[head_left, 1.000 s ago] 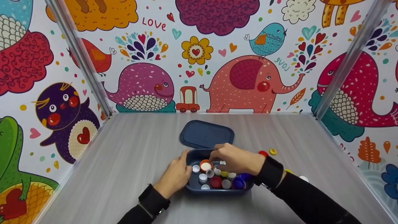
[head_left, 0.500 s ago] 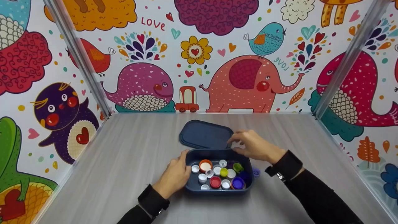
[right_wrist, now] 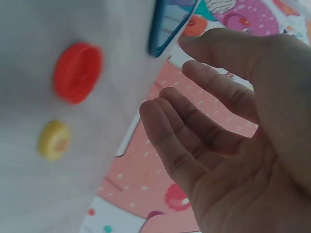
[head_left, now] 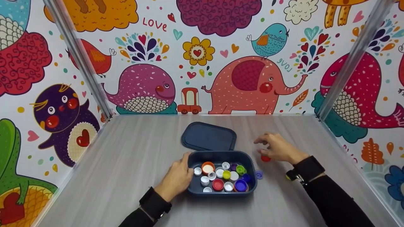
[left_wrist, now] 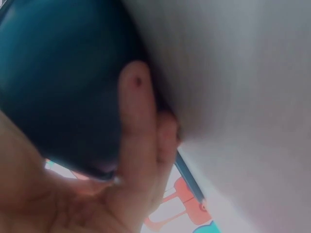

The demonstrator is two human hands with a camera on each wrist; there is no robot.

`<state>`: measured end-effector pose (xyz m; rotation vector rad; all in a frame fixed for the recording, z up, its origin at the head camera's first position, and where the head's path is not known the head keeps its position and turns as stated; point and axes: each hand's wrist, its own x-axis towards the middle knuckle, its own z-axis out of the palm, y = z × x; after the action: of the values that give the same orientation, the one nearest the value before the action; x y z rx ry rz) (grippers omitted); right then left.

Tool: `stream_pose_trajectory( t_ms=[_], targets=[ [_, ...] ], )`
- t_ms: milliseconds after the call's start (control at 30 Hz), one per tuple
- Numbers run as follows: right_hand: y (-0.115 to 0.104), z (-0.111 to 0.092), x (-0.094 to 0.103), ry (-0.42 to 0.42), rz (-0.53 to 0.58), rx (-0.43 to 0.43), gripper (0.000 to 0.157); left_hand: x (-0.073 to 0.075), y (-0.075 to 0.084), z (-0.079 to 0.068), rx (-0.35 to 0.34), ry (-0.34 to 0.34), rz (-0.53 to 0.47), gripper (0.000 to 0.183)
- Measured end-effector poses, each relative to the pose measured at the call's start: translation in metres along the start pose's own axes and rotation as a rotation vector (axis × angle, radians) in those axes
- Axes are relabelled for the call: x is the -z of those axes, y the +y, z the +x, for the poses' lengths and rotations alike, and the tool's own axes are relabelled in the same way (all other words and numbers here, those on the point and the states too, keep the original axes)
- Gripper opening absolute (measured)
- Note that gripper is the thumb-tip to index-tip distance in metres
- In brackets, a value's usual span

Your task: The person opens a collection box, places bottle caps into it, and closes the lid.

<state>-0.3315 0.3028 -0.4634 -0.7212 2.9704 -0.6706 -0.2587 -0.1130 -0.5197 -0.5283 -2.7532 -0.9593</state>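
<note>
A dark blue plastic box (head_left: 222,194) stands on the table, with several bottle caps inside: white, red, yellow, green, blue and orange. My left hand (head_left: 177,176) holds the box at its left end; in the left wrist view its fingers (left_wrist: 138,116) lie along the outer wall. Right of the box, my right hand (head_left: 277,148) hovers over the table with its fingers relaxed and apart, nothing between them. Just under it is a red cap (head_left: 265,158), which the right wrist view shows whole beside a small yellow cap (right_wrist: 54,140).
The box's dark blue lid (head_left: 209,136) lies flat on the table behind it. A purple cap (head_left: 259,175) lies close against the box's right side. Walls printed with cartoon animals (head_left: 246,85) and metal corner posts (head_left: 350,60) enclose the table.
My right hand has come up out of the box and moved right, to above the red cap. The left hand keeps its place at the box's left end.
</note>
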Motion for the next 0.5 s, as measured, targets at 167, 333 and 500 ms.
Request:
stream_pose_trajectory(
  t_ms=[167, 333, 500],
  targets=[
    [0.013, -0.005, -0.006, -0.029, -0.008, -0.018, 0.034, -0.001, -0.001, 0.000, 0.002, -0.005, -0.002, 0.055],
    [0.014, -0.009, -0.015, -0.052, -0.061, -0.026, 0.033, -0.001, -0.001, -0.001, -0.012, 0.000, -0.006, 0.055],
    [0.015, -0.010, -0.018, -0.060, -0.090, -0.018, 0.031, 0.000, -0.001, -0.001, -0.015, 0.001, -0.008, 0.054]
  ],
)
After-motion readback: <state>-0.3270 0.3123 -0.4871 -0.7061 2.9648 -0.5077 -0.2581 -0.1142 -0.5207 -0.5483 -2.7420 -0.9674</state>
